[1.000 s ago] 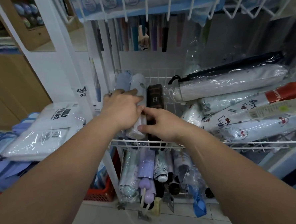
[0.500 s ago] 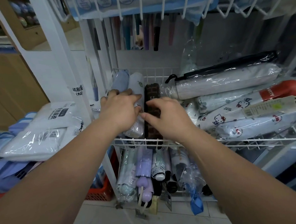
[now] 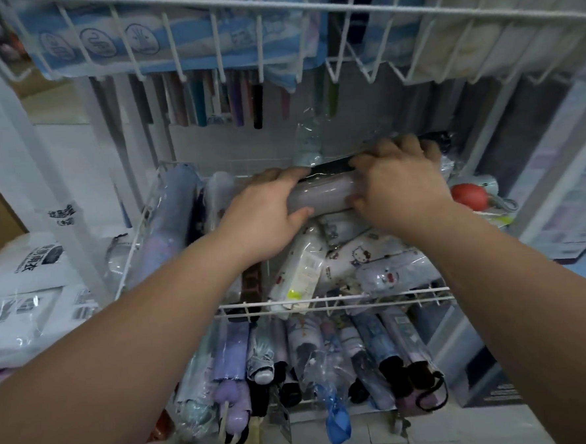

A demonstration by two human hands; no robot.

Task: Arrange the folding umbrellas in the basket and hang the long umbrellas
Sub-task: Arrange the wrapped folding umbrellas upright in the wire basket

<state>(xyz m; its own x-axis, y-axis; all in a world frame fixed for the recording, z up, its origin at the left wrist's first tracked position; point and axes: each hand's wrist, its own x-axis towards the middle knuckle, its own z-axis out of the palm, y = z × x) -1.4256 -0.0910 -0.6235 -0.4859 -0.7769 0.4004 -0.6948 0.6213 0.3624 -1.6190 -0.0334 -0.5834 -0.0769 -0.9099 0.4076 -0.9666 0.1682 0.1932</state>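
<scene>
Shift: basket (image 3: pixel 324 304) 9 o'clock → 12 o'clock | Held: grey folding umbrella (image 3: pixel 324 197) is gripped by left hand (image 3: pixel 266 206) and right hand (image 3: pixel 397 184) | Task: realignment is judged pending

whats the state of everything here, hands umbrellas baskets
grey folding umbrella: sleeved, held crosswise on top of the pile
left hand: gripping its left end
right hand: gripping its right end
hello kitty umbrella: sleeved, lying in the pile underneath
lavender umbrella: lying lengthwise at the basket's left side
middle wire basket: loaded, untidy pile
lower umbrellas: packed side by side, handles forward
</scene>
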